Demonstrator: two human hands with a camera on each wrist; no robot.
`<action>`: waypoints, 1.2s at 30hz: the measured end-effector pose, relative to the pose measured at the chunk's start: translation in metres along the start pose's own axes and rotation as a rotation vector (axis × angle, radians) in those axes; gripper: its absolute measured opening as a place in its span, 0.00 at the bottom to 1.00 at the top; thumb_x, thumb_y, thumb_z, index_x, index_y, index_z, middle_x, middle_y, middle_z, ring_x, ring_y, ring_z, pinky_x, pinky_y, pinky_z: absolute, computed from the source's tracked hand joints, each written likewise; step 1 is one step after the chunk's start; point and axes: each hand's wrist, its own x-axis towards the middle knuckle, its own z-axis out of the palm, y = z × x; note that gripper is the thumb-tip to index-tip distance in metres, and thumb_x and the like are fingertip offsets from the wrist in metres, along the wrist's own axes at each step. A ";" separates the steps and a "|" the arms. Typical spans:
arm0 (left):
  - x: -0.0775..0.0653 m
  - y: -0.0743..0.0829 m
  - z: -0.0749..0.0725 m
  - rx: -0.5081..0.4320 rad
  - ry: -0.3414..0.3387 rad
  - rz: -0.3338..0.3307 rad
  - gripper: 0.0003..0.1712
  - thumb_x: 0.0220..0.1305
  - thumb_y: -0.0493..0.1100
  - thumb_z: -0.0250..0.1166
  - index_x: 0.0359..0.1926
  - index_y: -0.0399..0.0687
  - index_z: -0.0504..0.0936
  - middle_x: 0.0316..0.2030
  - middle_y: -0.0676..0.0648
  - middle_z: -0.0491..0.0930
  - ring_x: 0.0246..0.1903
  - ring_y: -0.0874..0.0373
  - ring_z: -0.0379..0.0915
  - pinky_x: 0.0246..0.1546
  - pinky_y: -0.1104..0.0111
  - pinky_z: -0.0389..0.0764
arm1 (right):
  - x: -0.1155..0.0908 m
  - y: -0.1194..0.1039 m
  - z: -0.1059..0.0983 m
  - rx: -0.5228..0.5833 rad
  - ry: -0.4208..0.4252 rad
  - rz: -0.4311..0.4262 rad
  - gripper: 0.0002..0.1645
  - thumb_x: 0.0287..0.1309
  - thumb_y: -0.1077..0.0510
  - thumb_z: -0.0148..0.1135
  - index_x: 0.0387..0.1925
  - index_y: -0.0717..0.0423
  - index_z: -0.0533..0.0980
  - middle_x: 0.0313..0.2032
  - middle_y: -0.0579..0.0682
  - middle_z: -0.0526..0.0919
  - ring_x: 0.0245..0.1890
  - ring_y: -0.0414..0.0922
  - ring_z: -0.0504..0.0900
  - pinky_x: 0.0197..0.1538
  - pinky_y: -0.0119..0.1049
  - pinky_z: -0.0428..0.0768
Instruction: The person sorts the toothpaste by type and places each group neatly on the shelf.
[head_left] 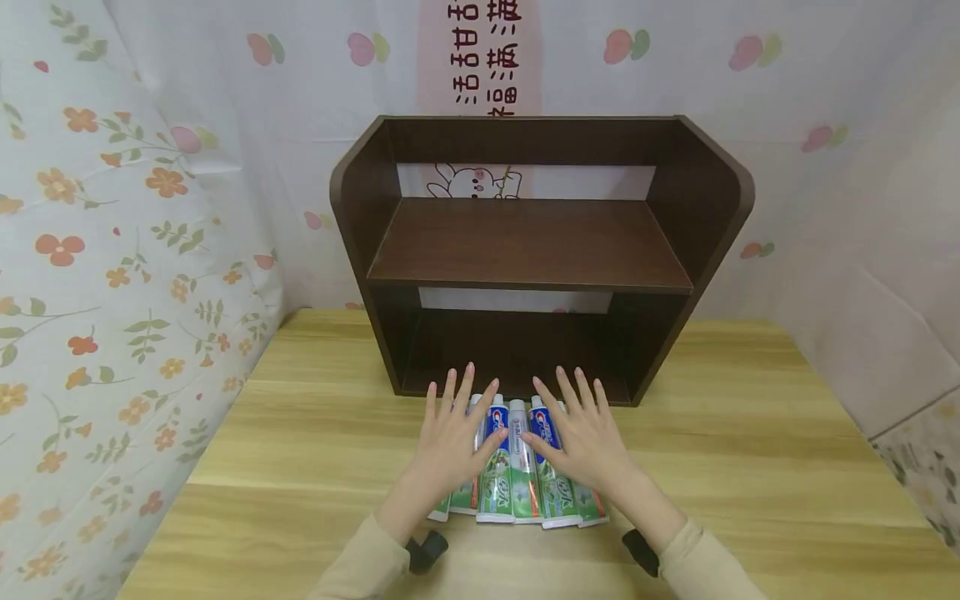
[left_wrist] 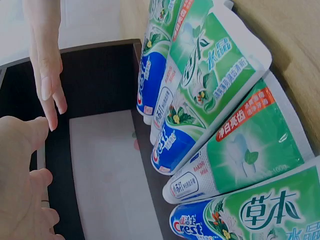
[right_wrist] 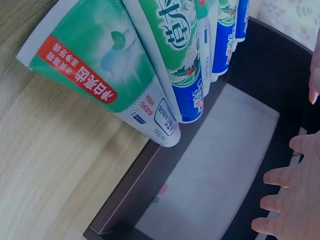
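Note:
Several toothpaste tubes lie side by side in a row, caps toward the shelf. Blue-and-green Crest tubes (head_left: 495,492) alternate with white-and-green tubes (head_left: 525,479). Over the left part of the row my left hand (head_left: 452,442) is spread, fingers straight and palm down, hiding parts of the tubes there. My right hand (head_left: 588,442) is spread the same way across the right part, its thumb overlapping a Crest tube (head_left: 557,497). Neither hand holds anything. In the right wrist view a white-and-green tube (right_wrist: 117,65) lies at the row's end, near the shelf's front edge.
A dark brown two-tier shelf (head_left: 525,242) stands just beyond the tubes on the wood-grain table (head_left: 300,450). Its side panels rise left and right. Printed cloth (head_left: 165,275) hangs at the left and behind. Black bands (head_left: 426,552) are at both wrists.

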 end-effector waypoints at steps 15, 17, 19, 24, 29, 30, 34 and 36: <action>-0.002 -0.011 0.002 -0.015 0.001 0.020 0.36 0.64 0.61 0.46 0.69 0.52 0.55 0.71 0.39 0.44 0.70 0.40 0.35 0.66 0.43 0.42 | 0.004 -0.002 -0.001 0.095 0.021 0.014 0.41 0.53 0.39 0.57 0.65 0.53 0.61 0.62 0.64 0.65 0.64 0.63 0.60 0.63 0.61 0.60; -0.002 -0.012 0.001 -0.029 0.010 0.022 0.35 0.64 0.59 0.49 0.68 0.50 0.58 0.70 0.38 0.48 0.70 0.39 0.39 0.66 0.43 0.45 | 0.003 -0.002 -0.001 0.170 0.007 0.054 0.40 0.54 0.41 0.58 0.64 0.55 0.62 0.60 0.63 0.69 0.61 0.62 0.65 0.60 0.60 0.64; -0.002 -0.013 0.001 -0.043 0.020 0.019 0.33 0.63 0.57 0.51 0.66 0.49 0.61 0.69 0.38 0.52 0.69 0.40 0.45 0.66 0.43 0.48 | 0.003 -0.002 -0.001 0.237 -0.012 0.103 0.38 0.54 0.43 0.59 0.63 0.57 0.63 0.57 0.63 0.71 0.58 0.62 0.68 0.57 0.59 0.68; -0.004 -0.014 0.002 -0.042 0.061 0.011 0.29 0.63 0.54 0.55 0.61 0.45 0.68 0.65 0.39 0.61 0.65 0.42 0.56 0.64 0.46 0.56 | 0.000 0.000 0.000 0.333 -0.037 0.191 0.37 0.53 0.46 0.61 0.61 0.60 0.64 0.53 0.64 0.74 0.53 0.62 0.74 0.50 0.58 0.74; -0.005 -0.016 0.002 -0.070 0.091 0.005 0.27 0.62 0.51 0.56 0.60 0.44 0.69 0.63 0.39 0.64 0.64 0.42 0.58 0.64 0.48 0.58 | -0.003 0.002 0.001 0.369 -0.063 0.243 0.34 0.54 0.47 0.60 0.59 0.60 0.66 0.51 0.63 0.76 0.51 0.60 0.76 0.49 0.56 0.76; -0.005 -0.017 0.002 -0.079 0.098 0.001 0.27 0.62 0.51 0.57 0.59 0.44 0.69 0.63 0.39 0.64 0.64 0.43 0.59 0.63 0.48 0.59 | -0.003 0.003 0.001 0.378 -0.072 0.259 0.34 0.54 0.47 0.60 0.58 0.60 0.66 0.51 0.63 0.76 0.51 0.60 0.76 0.50 0.56 0.75; -0.005 -0.021 0.003 -0.085 0.136 -0.013 0.27 0.61 0.50 0.58 0.58 0.43 0.70 0.62 0.39 0.66 0.62 0.44 0.62 0.62 0.49 0.62 | -0.005 0.008 0.005 0.419 -0.115 0.318 0.32 0.56 0.47 0.59 0.57 0.60 0.67 0.51 0.62 0.76 0.52 0.60 0.75 0.51 0.57 0.74; -0.005 -0.023 0.003 -0.095 0.155 -0.030 0.26 0.60 0.49 0.59 0.58 0.43 0.71 0.61 0.40 0.68 0.61 0.44 0.63 0.61 0.50 0.63 | -0.006 0.011 0.008 0.448 -0.134 0.337 0.31 0.56 0.48 0.58 0.57 0.60 0.66 0.51 0.63 0.76 0.53 0.60 0.75 0.51 0.57 0.74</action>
